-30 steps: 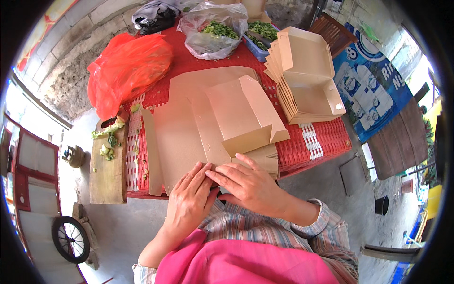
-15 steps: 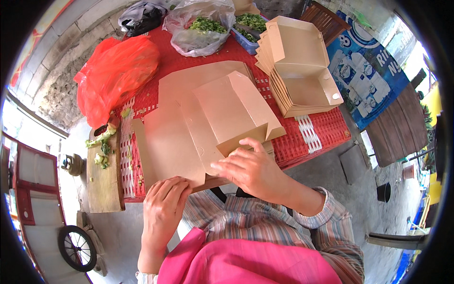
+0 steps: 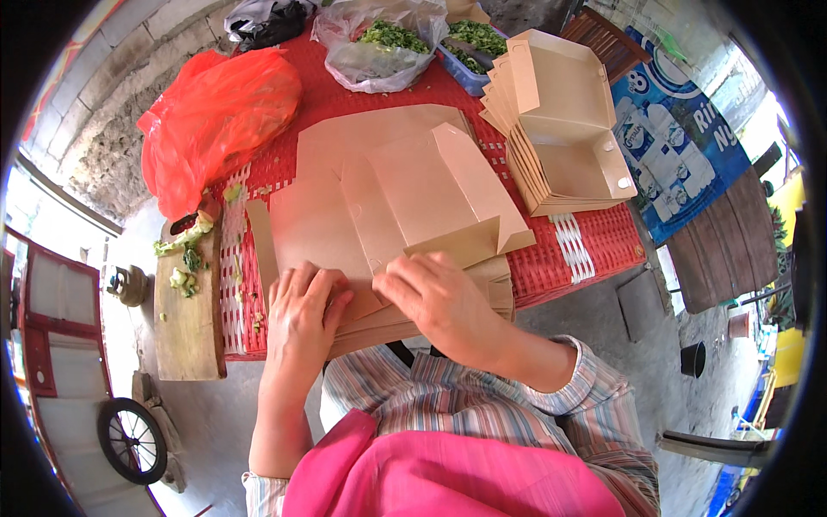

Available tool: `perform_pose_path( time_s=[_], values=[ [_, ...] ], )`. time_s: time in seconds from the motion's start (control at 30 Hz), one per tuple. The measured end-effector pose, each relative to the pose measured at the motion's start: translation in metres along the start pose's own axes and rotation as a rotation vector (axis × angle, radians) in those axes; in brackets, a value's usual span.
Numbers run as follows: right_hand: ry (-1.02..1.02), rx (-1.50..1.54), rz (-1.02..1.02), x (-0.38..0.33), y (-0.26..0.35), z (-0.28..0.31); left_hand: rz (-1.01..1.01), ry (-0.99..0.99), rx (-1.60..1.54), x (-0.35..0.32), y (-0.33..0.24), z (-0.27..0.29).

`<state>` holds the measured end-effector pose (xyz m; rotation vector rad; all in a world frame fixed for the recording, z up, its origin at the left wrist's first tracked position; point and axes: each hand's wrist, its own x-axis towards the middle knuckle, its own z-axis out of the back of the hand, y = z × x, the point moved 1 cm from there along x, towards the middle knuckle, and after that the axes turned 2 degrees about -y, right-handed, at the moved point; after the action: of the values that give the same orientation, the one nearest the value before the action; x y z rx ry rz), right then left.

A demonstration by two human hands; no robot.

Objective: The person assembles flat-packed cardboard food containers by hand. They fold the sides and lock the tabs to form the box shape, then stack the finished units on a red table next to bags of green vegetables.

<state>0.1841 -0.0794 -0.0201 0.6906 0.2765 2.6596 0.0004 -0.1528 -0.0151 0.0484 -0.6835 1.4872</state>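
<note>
Both hands work at the near edge of the red slatted plastic table [image 3: 594,246], low in the middle of the frame. The left hand [image 3: 301,306] lies flat, fingers together, pressing down the stack of flat brown cardboard box blanks [image 3: 327,224]. The right hand [image 3: 431,297] curls its fingers over the lower flap of the half-raised brown cardboard box [image 3: 448,194]; whether it pinches the flap cannot be told. Done well, the fold likely wants the left palm anchoring firmly while the right creases along the scored line. The box stands just above the right fingertips, touching them, centre frame. Folded boxes [image 3: 560,129] nest at upper right.
</note>
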Motion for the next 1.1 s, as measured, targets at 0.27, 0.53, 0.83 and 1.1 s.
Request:
perform_pose_path(
  time_s=[0.27,0.53,0.83,1.1],
  values=[
    [-0.022,-0.057,0.107,-0.016,0.013,-0.015,-0.101,0.037,0.087,-0.021,-0.008,-0.006],
    [-0.039,-0.135,0.043,-0.014,0.024,-0.014,0.011,0.084,0.207,-0.075,-0.014,0.000],
    [-0.072,-0.125,0.049,-0.016,0.021,-0.015,0.018,0.102,0.293,-0.085,-0.004,0.011],
    [-0.074,-0.057,-0.009,-0.018,0.024,-0.015,-0.125,0.098,0.156,-0.094,0.052,0.053]
  ],
)
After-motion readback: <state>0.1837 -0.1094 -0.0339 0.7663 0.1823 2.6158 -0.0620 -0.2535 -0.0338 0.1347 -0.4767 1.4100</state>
